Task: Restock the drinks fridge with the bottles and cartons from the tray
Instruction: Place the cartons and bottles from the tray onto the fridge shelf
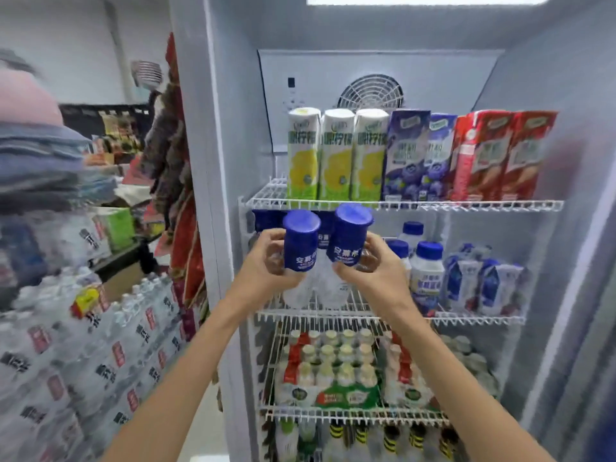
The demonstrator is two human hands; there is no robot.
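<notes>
Both arms reach up into the open fridge at the level of the second wire shelf. The left hand is wrapped around the lower body of a blue-capped bottle, fingers curled on its left side and thumb below. The right hand grips a second blue-capped bottle in the same manner, from the right. The two bottles are held side by side, close together, caps upward and each tilted slightly; both are raised in front of the left part of the second shelf, just below the front edge of the top shelf. Whether the bottles touch each other cannot be determined. On the top shelf stand three lemon cartons, two blueberry cartons and two red cartons, upright in a row. On the second shelf, right of the hands, stand white bottles with blue caps and blue-and-white pouches. The third shelf holds packs of small bottles. Left of the fridge, shrink-wrapped water bottle packs are stacked.
</notes>
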